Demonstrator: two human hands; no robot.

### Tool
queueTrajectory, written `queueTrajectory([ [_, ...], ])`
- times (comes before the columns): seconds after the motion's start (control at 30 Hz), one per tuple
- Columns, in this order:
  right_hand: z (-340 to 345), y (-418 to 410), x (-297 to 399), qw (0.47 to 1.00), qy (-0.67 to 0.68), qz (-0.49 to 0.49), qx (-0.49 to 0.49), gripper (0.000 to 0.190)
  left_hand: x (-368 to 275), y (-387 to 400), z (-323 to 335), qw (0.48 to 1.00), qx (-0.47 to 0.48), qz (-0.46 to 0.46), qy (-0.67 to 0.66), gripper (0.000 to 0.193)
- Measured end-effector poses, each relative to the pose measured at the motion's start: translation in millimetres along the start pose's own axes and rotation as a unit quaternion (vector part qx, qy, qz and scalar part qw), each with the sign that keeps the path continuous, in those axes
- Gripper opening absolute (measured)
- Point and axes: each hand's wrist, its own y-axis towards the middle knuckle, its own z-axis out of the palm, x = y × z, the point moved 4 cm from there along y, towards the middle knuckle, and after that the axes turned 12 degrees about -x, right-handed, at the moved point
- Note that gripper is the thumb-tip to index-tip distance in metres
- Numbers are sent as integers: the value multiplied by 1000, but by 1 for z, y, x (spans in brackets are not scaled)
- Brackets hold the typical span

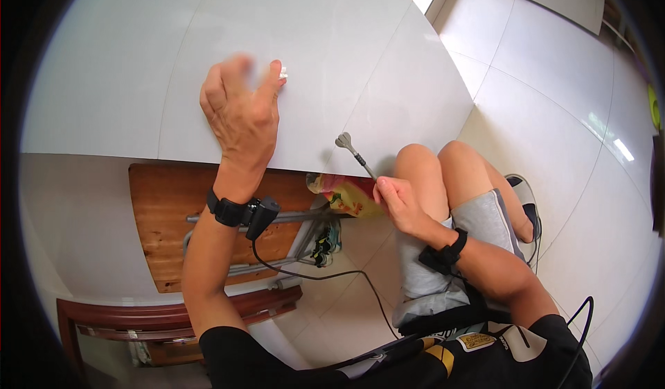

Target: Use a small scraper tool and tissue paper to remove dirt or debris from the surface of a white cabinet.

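Observation:
My left hand (239, 103) is raised over a pale, glossy surface (291, 124). Its thumb and a fingertip touch or hold a small white object (283, 73), mostly hidden behind the thumb; whether the object is gripped is unclear. The index finger is blurred. In my right hand (397, 199) is the thin handle of a dart-shaped metal tool (358, 156), with a flared, finned grey end pointing away from me, up and to the left. That end hangs over the near edge of the pale surface. Both wrists wear black straps with devices.
Below the surface's near edge are a folded wooden table (171, 228) with metal legs, a colourful bag (353, 197) and a pair of sneakers (326, 246). A black cable (332, 274) runs from the left wrist device towards my body. My bare knees are at the right, beside the tiled floor (550, 77).

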Motion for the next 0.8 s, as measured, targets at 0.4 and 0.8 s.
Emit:
queueTrajectory([
  [0.4,-3,3,6,993,79,92,4,49,36,12,-31,999,-9,-1,50,19],
  [0.8,-5,1,7,987,84,130,29,51,87,-11,-78,983,-55,-53,167,26],
])
